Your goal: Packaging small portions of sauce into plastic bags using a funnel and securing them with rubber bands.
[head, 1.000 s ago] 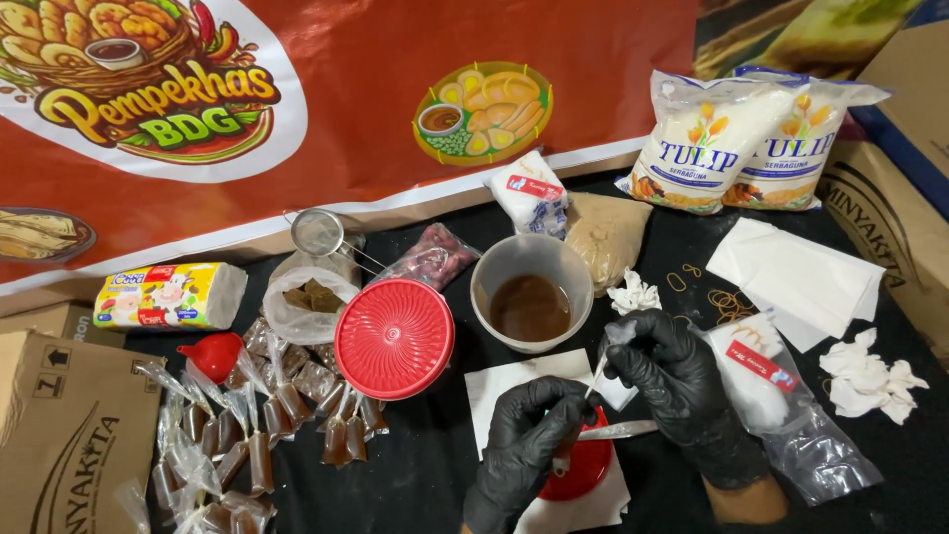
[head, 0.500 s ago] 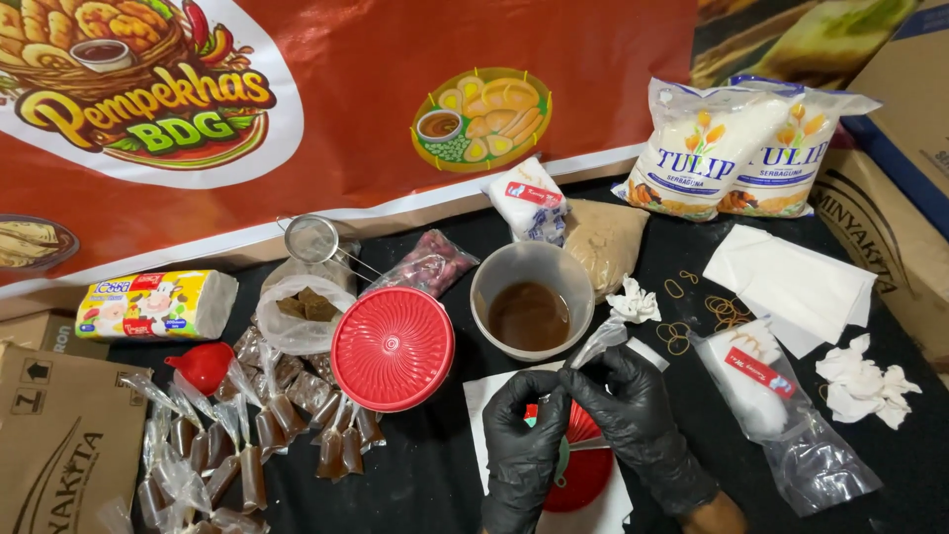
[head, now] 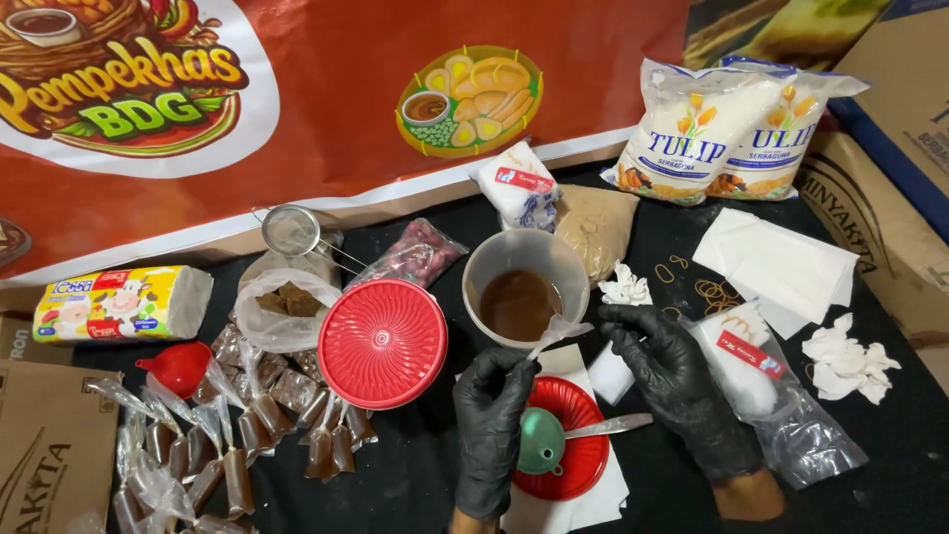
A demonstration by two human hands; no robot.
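Observation:
Both my hands wear black gloves. My left hand (head: 491,425) and my right hand (head: 668,381) together hold a small clear plastic bag (head: 557,333), pinched by its upper part just in front of a clear tub of brown sauce (head: 524,287). Below the bag a green funnel (head: 540,443) and a metal spoon (head: 605,426) rest on a small red plate (head: 576,465), which lies on white paper. A red round lid (head: 383,342) lies left of the tub.
Several filled, tied sauce sachets (head: 237,445) lie at the left with a red funnel (head: 178,366). Around stand a strainer (head: 292,230), a yellow packet (head: 119,302), flour bags (head: 727,129), a sugar bag (head: 761,396), rubber bands (head: 707,289), tissues (head: 845,361) and cardboard boxes (head: 44,445).
My hands have put the spoon down on the red plate and lifted the small plastic bag up toward the tub's front edge. The camera has moved a little closer.

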